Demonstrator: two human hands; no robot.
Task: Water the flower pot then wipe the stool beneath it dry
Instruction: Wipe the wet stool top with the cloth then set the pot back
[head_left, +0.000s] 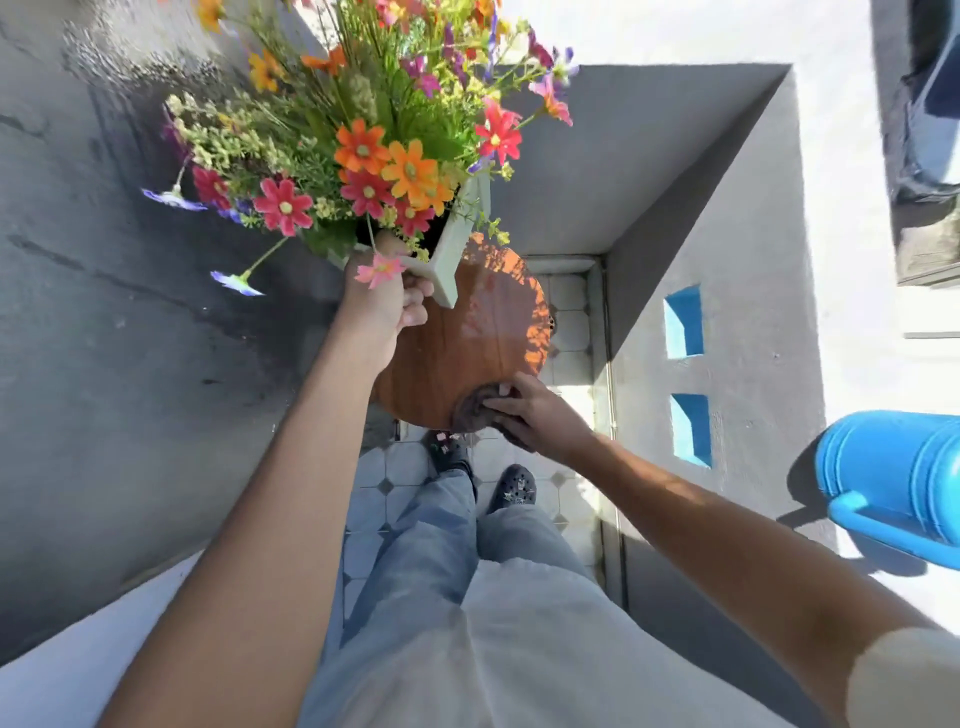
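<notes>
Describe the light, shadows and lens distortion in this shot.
Head view: hard sunlight whitens the ledge, where the blue watering can throws a sharp shadow; dappled flower shadow and sheen mark the stool top; wide-angle bending stretches both forearms and the walls; the left hand on the flower pot and the right hand on the cloth stay sharp.

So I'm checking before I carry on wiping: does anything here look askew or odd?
Yes: the flower pot is tilted, gripped at its rim by the left hand, not sitting flat on the stool. The right hand presses the cloth there.
</notes>
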